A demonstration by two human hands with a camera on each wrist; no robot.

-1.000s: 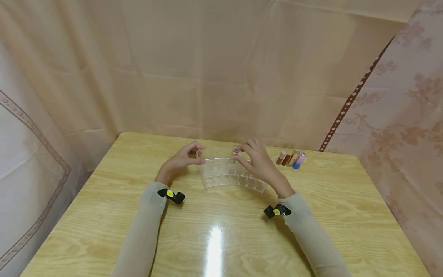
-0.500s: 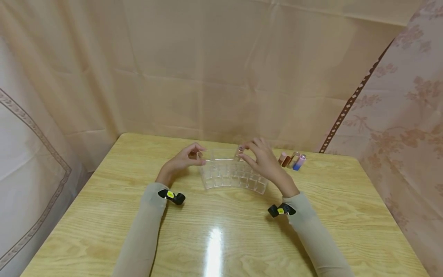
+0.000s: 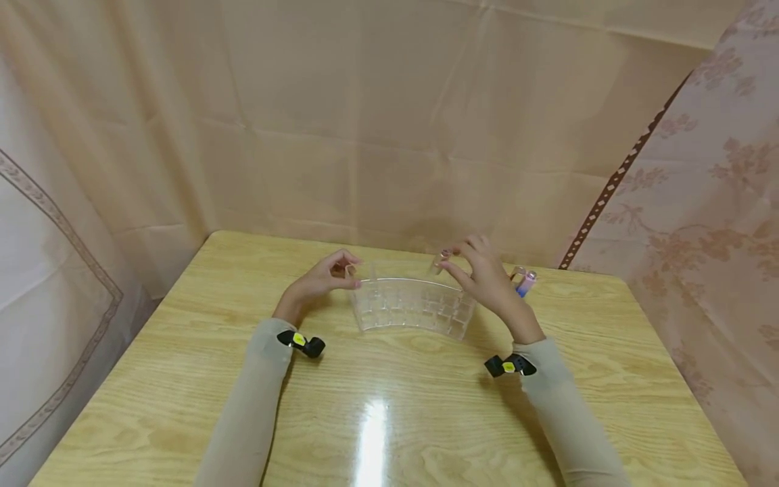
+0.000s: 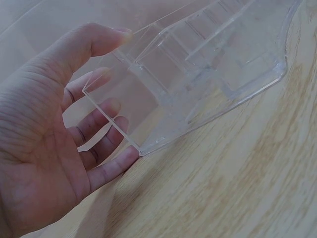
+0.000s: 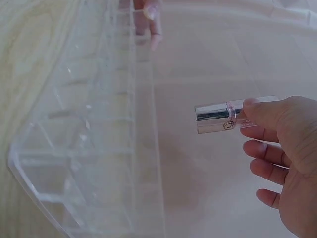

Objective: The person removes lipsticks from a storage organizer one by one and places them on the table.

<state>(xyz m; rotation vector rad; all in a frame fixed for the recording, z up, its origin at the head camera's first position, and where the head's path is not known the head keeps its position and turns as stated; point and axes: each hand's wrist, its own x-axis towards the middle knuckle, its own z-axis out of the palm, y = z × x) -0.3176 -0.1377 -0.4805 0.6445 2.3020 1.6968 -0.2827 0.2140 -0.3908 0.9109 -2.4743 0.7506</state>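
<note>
A clear, curved, stepped lipstick organizer (image 3: 414, 308) with several compartments stands on the table. My left hand (image 3: 322, 279) holds its left end; the left wrist view shows the thumb over the top edge and the fingers (image 4: 101, 126) behind the end wall. Between thumb and fingers of my right hand (image 3: 489, 281) is a lipstick tube (image 5: 214, 118), pinched at one end, with a shiny metallic part and a small round emblem. In the head view this lipstick is above the back right of the organizer, apart from it. My other right fingers are loosely bent.
Beyond the right hand lie a pink-and-blue lipstick (image 3: 526, 283) and a brownish tube (image 3: 517, 272), partly hidden. The wooden table (image 3: 377, 379) ends at the back against a beige curtain (image 3: 389, 135). Light glares on the table's front.
My right hand has moved right with the lipstick, from over the middle of the organizer to its right end, covering some of the tubes there. The left hand has kept its place.
</note>
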